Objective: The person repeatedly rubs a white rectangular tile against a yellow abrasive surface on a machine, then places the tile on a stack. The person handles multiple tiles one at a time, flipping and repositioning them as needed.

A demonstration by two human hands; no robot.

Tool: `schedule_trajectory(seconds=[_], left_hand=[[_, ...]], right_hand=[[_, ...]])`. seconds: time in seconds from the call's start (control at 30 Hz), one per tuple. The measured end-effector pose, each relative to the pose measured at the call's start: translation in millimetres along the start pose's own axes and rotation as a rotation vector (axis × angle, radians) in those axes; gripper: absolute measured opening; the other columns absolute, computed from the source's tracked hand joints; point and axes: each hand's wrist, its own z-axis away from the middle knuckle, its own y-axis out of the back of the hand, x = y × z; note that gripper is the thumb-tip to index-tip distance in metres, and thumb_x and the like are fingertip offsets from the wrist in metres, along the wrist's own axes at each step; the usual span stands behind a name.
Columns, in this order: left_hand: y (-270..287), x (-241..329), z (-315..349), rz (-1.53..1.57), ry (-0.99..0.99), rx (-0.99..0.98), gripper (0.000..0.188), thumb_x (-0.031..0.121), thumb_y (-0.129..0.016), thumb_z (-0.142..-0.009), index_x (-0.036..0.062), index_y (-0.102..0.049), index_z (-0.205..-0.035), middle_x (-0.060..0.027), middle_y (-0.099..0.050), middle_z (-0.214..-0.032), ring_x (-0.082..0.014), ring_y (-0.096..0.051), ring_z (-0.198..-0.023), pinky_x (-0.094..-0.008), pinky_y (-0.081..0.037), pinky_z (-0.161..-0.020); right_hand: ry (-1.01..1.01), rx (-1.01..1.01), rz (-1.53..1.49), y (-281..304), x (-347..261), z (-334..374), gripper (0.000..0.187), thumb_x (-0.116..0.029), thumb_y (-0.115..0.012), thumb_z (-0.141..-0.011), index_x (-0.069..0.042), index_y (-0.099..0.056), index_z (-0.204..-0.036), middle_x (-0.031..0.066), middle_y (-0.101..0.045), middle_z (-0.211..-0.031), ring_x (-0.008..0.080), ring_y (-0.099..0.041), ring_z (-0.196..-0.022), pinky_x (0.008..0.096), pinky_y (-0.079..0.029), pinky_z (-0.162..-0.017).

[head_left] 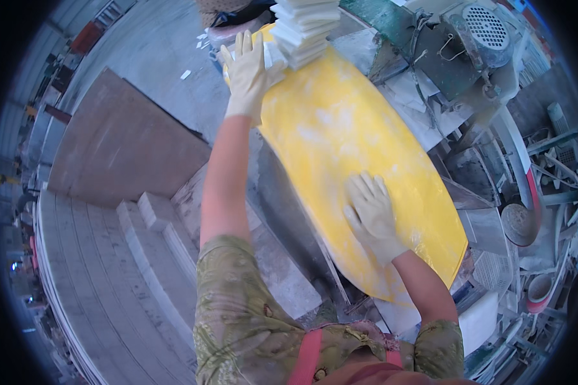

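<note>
A long yellow surface (340, 128), streaked with white dust, stretches away in front of me. At its far end stands an uneven stack of thin white foam-like pieces (305, 29). My left hand (245, 74), in a cream glove, reaches to the far left edge beside the stack, fingers stretched and apart. A small white piece (273, 56) shows between that hand and the stack; whether my hand touches it I cannot tell. Nearer to me, my right hand (374, 215), gloved alike, lies flat on the yellow surface with nothing in it.
Grey stacked slabs (90, 256) and a leaning brown board (122, 138) stand at the left. A dusty machine with a round vented motor cover (486, 27) is at the far right. Cluttered metal parts and a red-rimmed cup (539, 292) lie below it. Another person (228, 11) is partly visible beyond.
</note>
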Motion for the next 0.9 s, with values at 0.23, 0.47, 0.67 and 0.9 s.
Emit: schedule_trajectory(seconds=[0.23, 0.47, 0.67, 0.9], left_hand=[[100, 146, 250, 0.61, 0.226, 0.026, 0.043, 0.011, -0.072, -0.09, 0.0061, -0.065, -0.132, -0.0211, -0.064, -0.134, -0.0423, -0.056, -0.131, -0.0517, -0.041, -0.115], [236, 272, 363, 0.806, 0.748, -0.235, 0.027, 0.006, -0.061, -0.095, 0.0011, -0.069, -0.12, -0.0199, -0.07, -0.124, -0.0389, -0.059, -0.129, -0.0474, -0.038, -0.117], [286, 339, 395, 0.54, 0.644, -0.181, 0.026, 0.002, -0.06, -0.093, 0.0006, -0.071, -0.117, -0.0194, -0.071, -0.122, -0.0362, -0.061, -0.128, -0.0433, -0.04, -0.115], [295, 435, 380, 0.316, 0.844, -0.138, 0.038, 0.016, -0.068, -0.092, 0.0016, -0.066, -0.126, -0.0227, -0.066, -0.129, -0.0412, -0.058, -0.128, -0.0475, -0.044, -0.11]], right_hand=[[0.064, 0.114, -0.03, 5, -11, 2, 0.048, -0.023, -0.054, -0.097, 0.002, -0.054, -0.138, 0.0202, -0.052, -0.146, 0.0373, -0.041, -0.141, 0.052, -0.023, -0.122], [0.085, 0.137, -0.024, -2, 0, 14, 0.054, -0.028, -0.056, -0.099, 0.001, -0.05, -0.144, 0.0203, -0.05, -0.15, 0.0379, -0.039, -0.144, 0.0513, -0.022, -0.122], [0.202, 0.118, -0.219, -8, 33, 10, 0.053, -0.031, -0.062, -0.096, -0.002, -0.056, -0.139, 0.0199, -0.054, -0.146, 0.0376, -0.045, -0.138, 0.0484, -0.031, -0.119], [0.303, 0.075, -0.381, 66, 116, 89, 0.056, -0.032, -0.069, -0.095, -0.006, -0.056, -0.142, 0.0208, -0.056, -0.145, 0.0366, -0.045, -0.141, 0.0447, -0.035, -0.118]])
